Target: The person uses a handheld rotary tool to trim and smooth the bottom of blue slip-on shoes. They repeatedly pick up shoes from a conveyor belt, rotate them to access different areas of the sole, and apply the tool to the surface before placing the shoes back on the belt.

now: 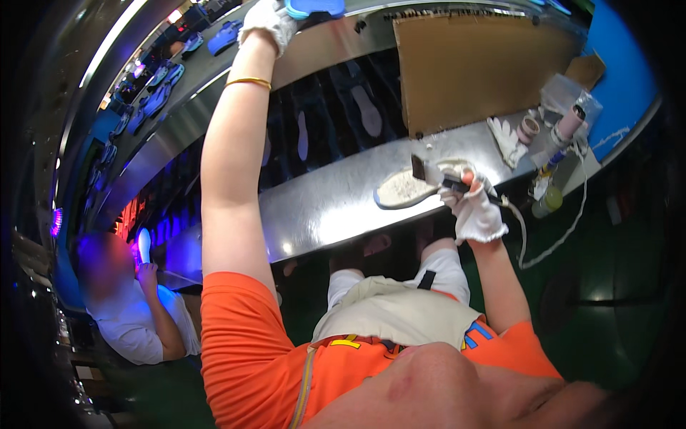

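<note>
My left arm reaches far across to the conveyor, where my white-gloved left hand (268, 26) is beside a blue shoe piece (314, 7). The top edge of the picture cuts off its fingers, so I cannot see whether they grip it. In my white-gloved right hand (476, 207) is a flat brush (420, 169) with dark bristles, held above the near metal ledge. Just under the brush lies a pale, shoe-shaped piece (401, 191) with a speckled surface and a blue edge. A whitish cord or tube (520, 243) runs from beside my right hand.
Blue shoe parts (150, 104) ride the conveyor at left. Pale soles (366, 111) lie on the dark lower shelf, beside a cardboard sheet (486, 71). Spare gloves (507, 141), a pink bottle (569, 123) and a yellowish jar (547, 202) stand right. A co-worker (146, 329) is at left.
</note>
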Demonstrator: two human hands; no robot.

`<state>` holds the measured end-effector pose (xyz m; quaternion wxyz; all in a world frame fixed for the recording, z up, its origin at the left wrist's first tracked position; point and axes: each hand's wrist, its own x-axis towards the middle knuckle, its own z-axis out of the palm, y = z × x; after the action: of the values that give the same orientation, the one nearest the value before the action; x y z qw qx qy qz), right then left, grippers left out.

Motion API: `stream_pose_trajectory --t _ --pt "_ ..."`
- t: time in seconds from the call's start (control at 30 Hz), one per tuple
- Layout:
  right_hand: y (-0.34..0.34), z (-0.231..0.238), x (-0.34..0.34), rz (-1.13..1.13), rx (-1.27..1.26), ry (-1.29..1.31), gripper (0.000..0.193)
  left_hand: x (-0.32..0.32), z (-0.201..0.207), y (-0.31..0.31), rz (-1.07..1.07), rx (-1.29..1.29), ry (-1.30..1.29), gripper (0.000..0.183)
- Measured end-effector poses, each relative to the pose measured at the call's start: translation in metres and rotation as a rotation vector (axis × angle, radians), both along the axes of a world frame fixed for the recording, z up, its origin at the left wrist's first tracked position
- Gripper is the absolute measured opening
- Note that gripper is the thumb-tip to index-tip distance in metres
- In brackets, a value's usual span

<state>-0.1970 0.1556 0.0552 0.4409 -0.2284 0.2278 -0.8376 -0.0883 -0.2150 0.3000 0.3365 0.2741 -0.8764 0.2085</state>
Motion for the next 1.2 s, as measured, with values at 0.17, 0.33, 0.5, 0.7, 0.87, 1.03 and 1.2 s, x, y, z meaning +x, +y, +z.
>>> stream_pose_trajectory --t 0.17,0.33,0.5,0.7,0.87,1.03,1.2 --pt "0.005 -0.008 -0.010 -0.052 0.064 0.195 0.019 0.004 -0.036 -0.080 0.136 -0.178 0.035 0.056" --pt "-0.007 -0.026 -0.014 -0.022 0.217 0.250 0.025 0.063 -0.028 -0.118 0.514 0.182 -0.087 0.060" --pt "-0.013 -0.034 -0.011 0.000 0.290 0.198 0.022 0.082 -0.020 -0.079 0.316 -0.036 -0.309 0.043" --pt "-0.015 -0.026 -0.008 0.045 0.314 0.220 0.016 0.093 0.017 -0.072 0.371 0.238 -0.152 0.064" --pt "-0.009 -0.014 0.005 0.000 0.358 0.303 0.020 0.108 -0.023 -0.147 0.388 0.558 -0.016 0.095" --pt "0.000 -0.024 -0.001 -0.103 0.376 0.343 0.016 0.098 -0.039 -0.030 -0.083 0.664 0.432 0.064" --pt "0.009 -0.025 0.007 -0.183 0.356 0.198 0.019 0.111 -0.093 0.074 -0.608 1.461 0.831 0.029"
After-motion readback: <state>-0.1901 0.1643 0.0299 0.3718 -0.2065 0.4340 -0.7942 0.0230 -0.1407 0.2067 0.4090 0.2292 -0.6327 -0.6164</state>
